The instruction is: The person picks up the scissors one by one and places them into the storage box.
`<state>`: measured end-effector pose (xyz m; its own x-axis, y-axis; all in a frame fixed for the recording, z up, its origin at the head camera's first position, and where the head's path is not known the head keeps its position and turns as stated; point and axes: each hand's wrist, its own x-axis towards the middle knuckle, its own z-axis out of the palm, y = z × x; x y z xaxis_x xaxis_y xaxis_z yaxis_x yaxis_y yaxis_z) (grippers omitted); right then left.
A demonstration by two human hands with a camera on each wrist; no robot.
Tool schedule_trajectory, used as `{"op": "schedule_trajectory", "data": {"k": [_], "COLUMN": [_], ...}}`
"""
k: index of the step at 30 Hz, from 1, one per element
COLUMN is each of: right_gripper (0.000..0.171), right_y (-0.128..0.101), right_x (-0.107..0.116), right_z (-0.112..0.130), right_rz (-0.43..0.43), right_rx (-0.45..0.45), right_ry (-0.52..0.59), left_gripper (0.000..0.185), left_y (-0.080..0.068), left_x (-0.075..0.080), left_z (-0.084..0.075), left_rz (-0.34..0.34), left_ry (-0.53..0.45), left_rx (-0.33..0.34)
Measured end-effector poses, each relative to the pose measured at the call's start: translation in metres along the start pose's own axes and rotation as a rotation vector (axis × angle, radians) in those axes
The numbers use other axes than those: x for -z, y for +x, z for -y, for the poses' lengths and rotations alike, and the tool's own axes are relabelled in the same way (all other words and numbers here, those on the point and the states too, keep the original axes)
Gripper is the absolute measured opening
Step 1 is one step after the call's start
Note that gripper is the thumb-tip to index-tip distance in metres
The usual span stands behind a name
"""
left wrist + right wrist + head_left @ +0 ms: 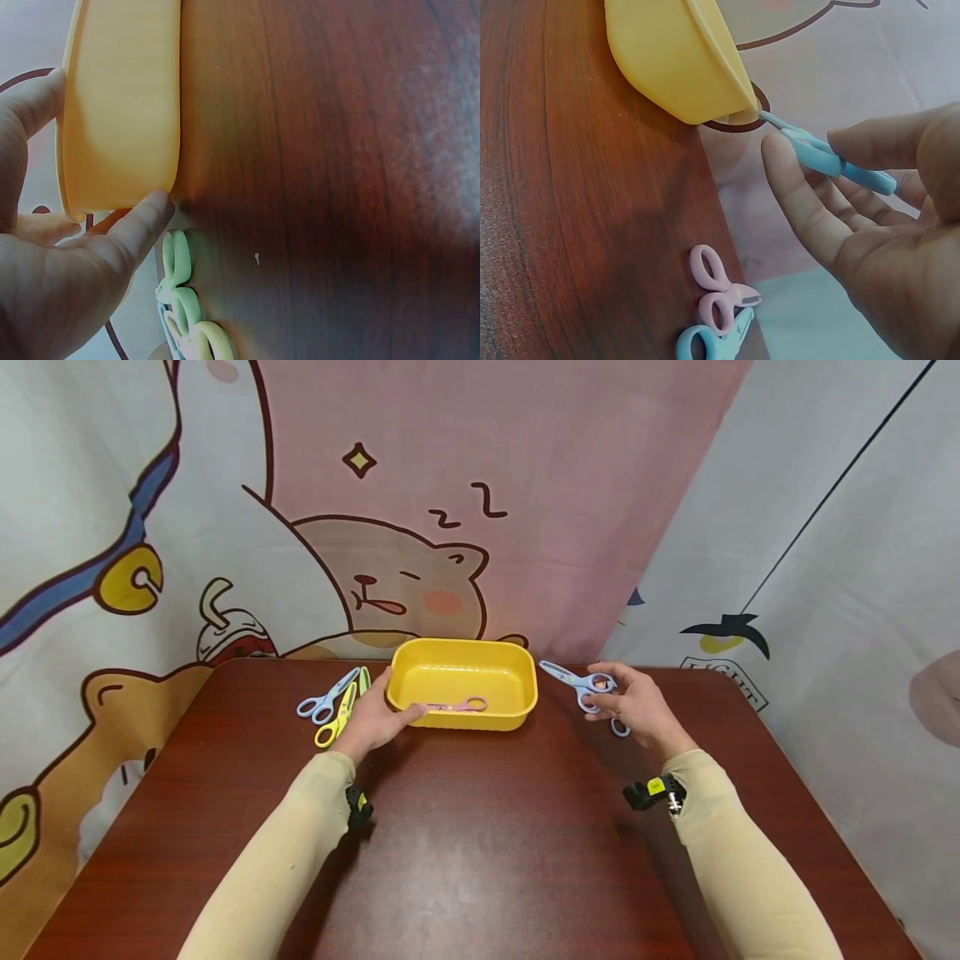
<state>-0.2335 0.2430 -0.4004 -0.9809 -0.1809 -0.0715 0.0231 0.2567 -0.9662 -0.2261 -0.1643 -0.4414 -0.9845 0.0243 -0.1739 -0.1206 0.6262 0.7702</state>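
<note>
Our right-hand fingers [799, 202] pinch a pair of blue scissors [577, 681], lifted above the worktop [480, 843], blades pointing toward the yellow tub [525, 681]. The tub lies just off the blade tips, on the inner side of these fingers, its long axis running across us between both hands. Our left hand [375, 718] cups the tub's near corner, thumb on the rim, fingers curled against the wall. Pink scissors [457, 704] lie inside the tub; more scissors [333, 702] lie outside our left fingers.
</note>
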Motion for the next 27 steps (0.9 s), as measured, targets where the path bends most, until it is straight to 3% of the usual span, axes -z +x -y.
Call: {"op": "schedule_trajectory", "data": {"k": [27], "right_gripper": [0.052], "right_y": [0.002], "right_x": [-0.004], "right_z": [0.019], "right_rz": [0.020], "right_rx": [-0.042], "right_ry": [-0.107], "left_gripper": [0.102], "left_y": [0.001], "left_x": [-0.001], "left_z": [0.002], "left_rz": [-0.005], "left_ry": [0.016], "left_rx": [-0.011]}}
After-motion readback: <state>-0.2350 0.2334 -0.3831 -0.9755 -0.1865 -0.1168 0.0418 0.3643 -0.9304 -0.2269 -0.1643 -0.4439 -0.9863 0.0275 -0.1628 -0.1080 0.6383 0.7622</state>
